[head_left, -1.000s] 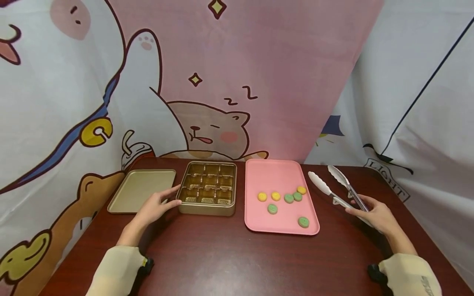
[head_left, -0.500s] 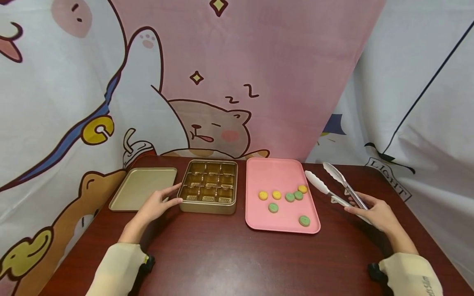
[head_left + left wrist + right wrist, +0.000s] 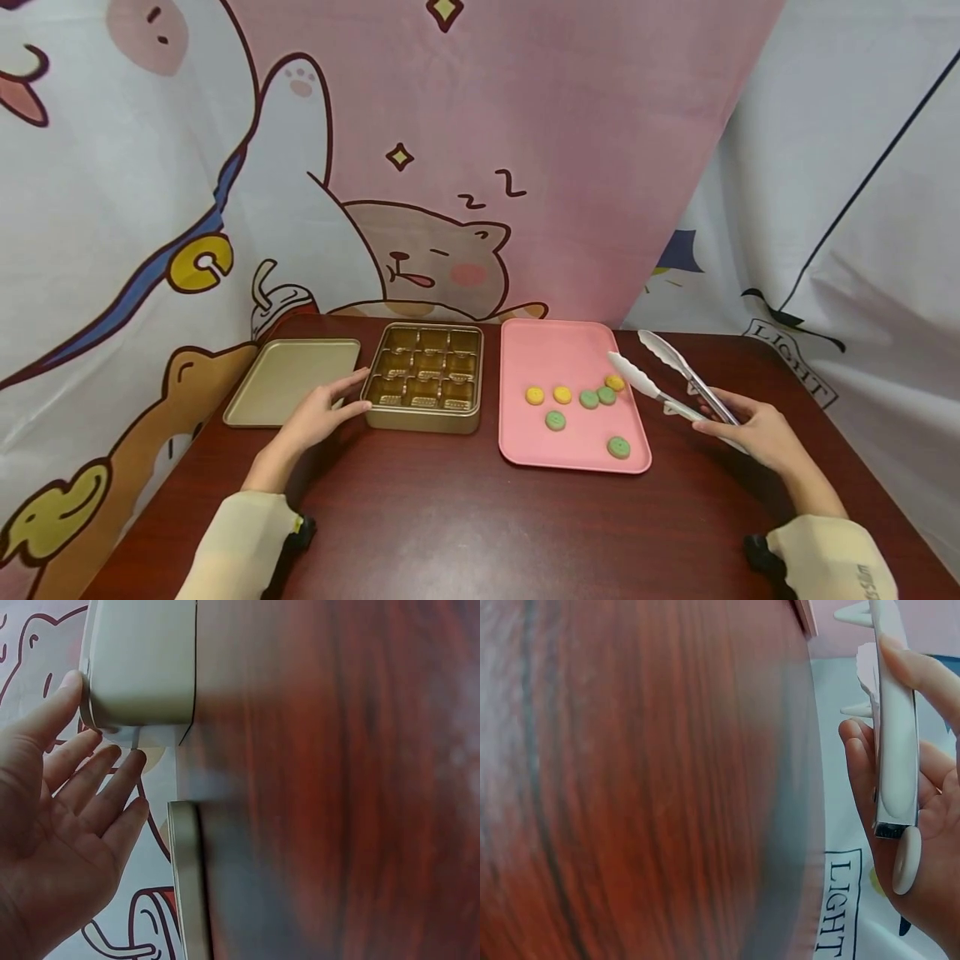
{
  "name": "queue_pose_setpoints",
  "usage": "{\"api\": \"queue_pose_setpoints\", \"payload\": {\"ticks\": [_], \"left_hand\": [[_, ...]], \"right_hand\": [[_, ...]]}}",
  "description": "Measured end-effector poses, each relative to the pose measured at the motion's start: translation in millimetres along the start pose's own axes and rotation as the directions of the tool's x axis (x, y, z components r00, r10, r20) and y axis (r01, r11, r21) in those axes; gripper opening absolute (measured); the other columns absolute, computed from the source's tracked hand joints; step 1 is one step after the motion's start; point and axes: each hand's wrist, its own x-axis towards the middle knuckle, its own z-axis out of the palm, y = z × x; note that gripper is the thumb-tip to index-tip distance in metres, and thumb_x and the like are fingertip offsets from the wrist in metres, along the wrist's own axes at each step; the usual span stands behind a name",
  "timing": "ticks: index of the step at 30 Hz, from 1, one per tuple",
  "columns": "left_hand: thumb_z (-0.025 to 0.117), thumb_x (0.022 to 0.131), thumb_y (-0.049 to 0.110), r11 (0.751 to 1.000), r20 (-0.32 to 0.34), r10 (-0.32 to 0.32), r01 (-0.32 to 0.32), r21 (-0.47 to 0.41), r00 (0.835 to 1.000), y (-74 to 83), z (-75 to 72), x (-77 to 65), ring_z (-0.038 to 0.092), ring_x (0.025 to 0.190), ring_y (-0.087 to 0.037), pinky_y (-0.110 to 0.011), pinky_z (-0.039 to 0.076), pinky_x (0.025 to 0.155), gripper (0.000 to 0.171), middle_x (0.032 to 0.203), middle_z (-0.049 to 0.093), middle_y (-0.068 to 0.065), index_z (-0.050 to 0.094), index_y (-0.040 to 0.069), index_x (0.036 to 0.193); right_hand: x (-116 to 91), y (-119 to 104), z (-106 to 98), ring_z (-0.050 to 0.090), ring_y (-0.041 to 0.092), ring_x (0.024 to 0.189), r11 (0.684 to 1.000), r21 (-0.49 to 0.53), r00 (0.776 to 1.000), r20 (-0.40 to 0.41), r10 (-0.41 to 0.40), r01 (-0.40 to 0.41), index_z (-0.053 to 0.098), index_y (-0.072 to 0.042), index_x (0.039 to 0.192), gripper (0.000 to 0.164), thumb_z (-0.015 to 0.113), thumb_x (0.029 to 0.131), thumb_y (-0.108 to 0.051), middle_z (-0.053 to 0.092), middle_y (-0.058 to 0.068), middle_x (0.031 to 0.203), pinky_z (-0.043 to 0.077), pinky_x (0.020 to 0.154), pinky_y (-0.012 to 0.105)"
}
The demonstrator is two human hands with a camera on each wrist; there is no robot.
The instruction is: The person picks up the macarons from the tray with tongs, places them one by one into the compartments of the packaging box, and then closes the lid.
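In the head view my left hand (image 3: 311,419) touches the left side of a gold rectangular tin (image 3: 422,422). Its thumb meets the tin's rim in the left wrist view, the other fingers loosely extended. A brown insert (image 3: 429,364) divides the tin into small compartments. My right hand (image 3: 761,432) grips metal tongs (image 3: 705,393) with white scalloped tips, spread apart. One tip overlaps the right edge of a pink tray (image 3: 558,354). Small round yellow cookies (image 3: 562,395) and green cookies (image 3: 555,420), several in all, lie scattered on that tray.
A shallow gold lid (image 3: 300,385) lies left of the tin, near the back of the dark red wooden table (image 3: 465,517). Cartoon-printed cloth (image 3: 585,167) hangs behind the table and along both sides.
My right hand has shifted slightly left, bringing the tongs' tips from beside the pink tray to its right edge. The left hand stays at the tin.
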Motion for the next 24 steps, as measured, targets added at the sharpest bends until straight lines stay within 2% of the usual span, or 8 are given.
{"api": "queue_pose_setpoints", "payload": {"ticks": [7,12,15,19,24], "left_hand": [[0.068,0.095,0.017,0.998,0.019,0.055,-0.054,-0.04,0.998,-0.5,-0.1,3.2,0.048,0.137,-0.042,-0.059,0.036,0.112,0.061,0.156,0.041,-0.017,0.044,0.002,0.149],[0.068,0.094,0.016,0.998,0.021,0.045,-0.044,-0.037,0.999,-0.9,-0.1,4.8,0.051,0.134,-0.041,-0.058,0.039,0.11,0.061,0.155,0.044,-0.016,0.045,0.001,0.148],[0.069,0.094,0.016,0.999,0.022,0.035,-0.034,-0.036,0.999,-0.4,-0.1,4.9,0.05,0.135,-0.041,-0.058,0.039,0.11,0.061,0.154,0.045,-0.016,0.045,0.002,0.149],[0.069,0.094,0.018,0.999,0.02,0.025,-0.025,-0.033,0.999,0.9,-0.1,4.7,0.049,0.136,-0.041,-0.058,0.039,0.111,0.061,0.153,0.046,-0.016,0.046,0.003,0.149],[0.069,0.094,0.018,0.999,0.011,0.021,-0.021,-0.034,1.0,1.2,0.0,4.2,0.049,0.136,-0.04,-0.057,0.039,0.111,0.061,0.153,0.047,-0.016,0.046,0.005,0.149]], "right_hand": [[-1,-9,3,0.05,0.01,0.085,1.0,-0.023,1.0,0.005,-0.01,0.011,0.058,-0.004,0.139,0.074,0.079,0.082,-0.047,0.066,0.025,0.116,0.038,0.07,0.023],[-3,-15,6,0.051,0.019,0.091,0.999,-0.025,1.0,-0.003,-0.022,0.022,0.058,-0.005,0.139,0.074,0.08,0.081,-0.045,0.065,0.028,0.12,0.039,0.073,0.029],[-5,-18,7,0.05,0.01,0.093,0.998,-0.027,0.998,-0.032,-0.059,0.058,0.06,-0.006,0.137,0.073,0.082,0.079,-0.043,0.065,0.025,0.123,0.039,0.074,0.028],[-6,-22,7,0.045,-0.008,0.085,0.993,-0.024,0.991,-0.067,-0.119,0.118,0.065,-0.009,0.132,0.066,0.084,0.077,-0.041,0.067,0.016,0.118,0.038,0.069,0.02],[-7,-30,7,0.046,-0.007,0.083,0.989,-0.014,0.987,-0.052,-0.149,0.148,0.067,-0.012,0.13,0.062,0.085,0.077,-0.04,0.068,0.012,0.114,0.039,0.067,0.018]]}}
